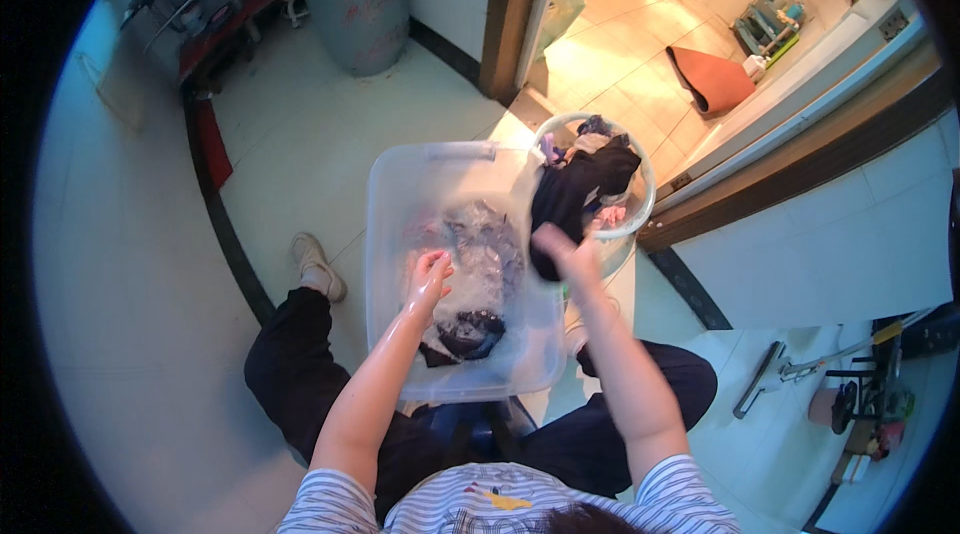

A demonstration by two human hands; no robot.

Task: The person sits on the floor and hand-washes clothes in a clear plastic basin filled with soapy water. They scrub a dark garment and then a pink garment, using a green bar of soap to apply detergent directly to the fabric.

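Note:
A clear plastic tub [382,256] stands between my knees with sudsy water in it. A greyish garment [487,234] and a dark garment [472,335] lie soaking there. Wet and loosely curled, my left hand [430,280] is over the tub's left half with nothing visible in its fingers. My right hand [574,256], blurred, grips a black garment [566,192] by its lower part, at the tub's right side. The upper part of that garment lies across a round basket [646,215] heaped with clothes; the hand partly covers the cloth.
Beyond the basket, a doorway with a brown frame [510,16] opens onto a tiled, lit room. An orange-brown mat [709,80] leans inside it. A large grey-green gas cylinder [358,1] stands at the back left. A floor squeegee [759,380] lies to the right.

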